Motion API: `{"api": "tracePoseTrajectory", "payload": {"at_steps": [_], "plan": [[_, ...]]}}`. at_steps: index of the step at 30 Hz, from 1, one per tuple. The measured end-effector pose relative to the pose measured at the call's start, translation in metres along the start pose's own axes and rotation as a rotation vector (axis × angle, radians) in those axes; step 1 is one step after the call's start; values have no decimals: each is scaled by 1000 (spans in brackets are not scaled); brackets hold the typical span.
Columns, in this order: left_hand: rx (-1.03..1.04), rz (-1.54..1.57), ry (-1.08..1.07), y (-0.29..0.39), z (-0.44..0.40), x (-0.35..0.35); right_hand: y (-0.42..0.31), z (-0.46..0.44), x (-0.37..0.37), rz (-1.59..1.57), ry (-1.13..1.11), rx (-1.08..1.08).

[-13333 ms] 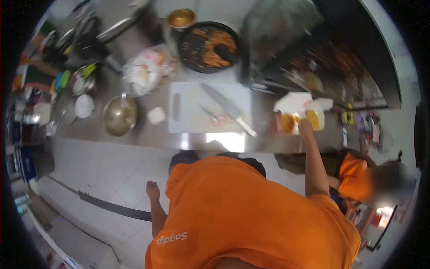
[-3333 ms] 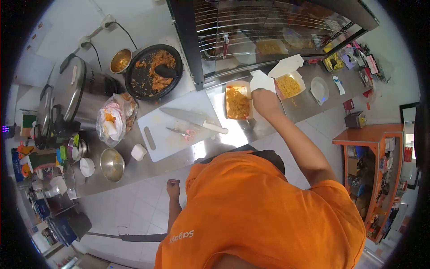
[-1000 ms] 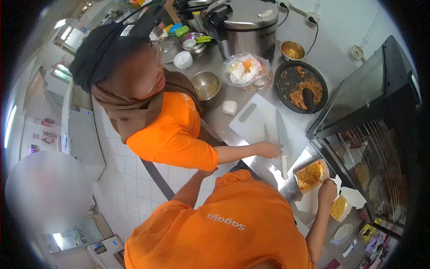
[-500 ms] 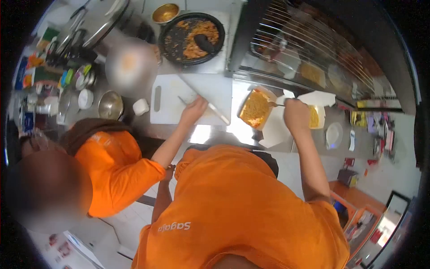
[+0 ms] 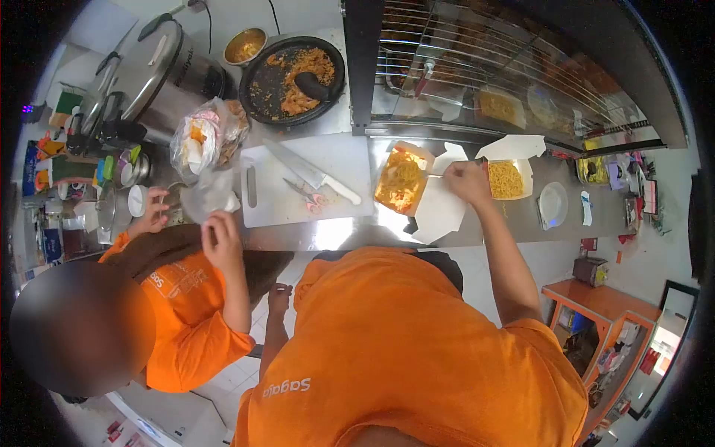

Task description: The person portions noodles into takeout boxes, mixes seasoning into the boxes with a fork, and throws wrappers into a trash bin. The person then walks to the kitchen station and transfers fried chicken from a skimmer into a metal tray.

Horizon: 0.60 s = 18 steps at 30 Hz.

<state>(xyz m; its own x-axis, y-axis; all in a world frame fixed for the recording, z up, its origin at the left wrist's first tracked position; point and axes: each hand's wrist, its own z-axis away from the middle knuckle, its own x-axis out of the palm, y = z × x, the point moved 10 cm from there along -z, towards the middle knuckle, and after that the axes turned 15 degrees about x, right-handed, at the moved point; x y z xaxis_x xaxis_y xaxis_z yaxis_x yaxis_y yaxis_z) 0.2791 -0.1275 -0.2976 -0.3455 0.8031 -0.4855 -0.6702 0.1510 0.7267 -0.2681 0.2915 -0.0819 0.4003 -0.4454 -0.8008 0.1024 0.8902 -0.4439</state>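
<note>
Kitchen bench (image 5: pixel 514 225), glass-fronted cabinet (image 5: pixel 477 67) along its back

Steel surface, strong glare on the front edge. Right hand (image 5: pixel 468 181) over the bench, between two open cartons. Its fingers are closed on a thin utensil (image 5: pixel 435 176); only a short length shows, pointing toward the red-stained carton (image 5: pixel 426 197), which is tilted and filled with noodles (image 5: pixel 403 173). Lid of that carton spreads open beside it, below the hand. Second carton (image 5: pixel 514 149) just past the hand, lid up, paler noodles inside, a few strands hanging over the near rim. White dish (image 5: pixel 553 205) farther along.

Left hand (image 5: pixel 279 299) off the bench, low beside the torso. Fingers half curled; cannot tell whether they hold anything.

White cutting board (image 5: pixel 261 212) near the middle: large knife (image 5: pixel 313 173) laid diagonally, pink-handled scissors (image 5: pixel 311 200) beside it. Behind, a black pan (image 5: pixel 257 89) of browned food with a dark scoop (image 5: pixel 311 86) in it; metal bowl (image 5: pixel 246 46) adjacent.

Co-worker in an orange shirt (image 5: pixel 197 328) at the far end, both hands raised near a clear bag (image 5: pixel 212 195); contact too blurred to judge.
</note>
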Motion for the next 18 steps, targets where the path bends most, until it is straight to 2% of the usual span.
{"api": "tracePoseTrajectory", "payload": {"at_steps": [8,12,15,16,18], "plan": [[-15,27,10,-17,7,-2,-50,48,-108,-185,82,-26],[-19,54,18,-27,9,-2,-102,92,-153,-87,243,-195],[-20,89,16,-38,7,-2,-124,98,-114,222,181,-243],[-20,106,12,-42,7,-1,-126,97,-87,335,221,-343],[-18,138,12,-49,4,1,-108,80,-16,534,121,-331]]}}
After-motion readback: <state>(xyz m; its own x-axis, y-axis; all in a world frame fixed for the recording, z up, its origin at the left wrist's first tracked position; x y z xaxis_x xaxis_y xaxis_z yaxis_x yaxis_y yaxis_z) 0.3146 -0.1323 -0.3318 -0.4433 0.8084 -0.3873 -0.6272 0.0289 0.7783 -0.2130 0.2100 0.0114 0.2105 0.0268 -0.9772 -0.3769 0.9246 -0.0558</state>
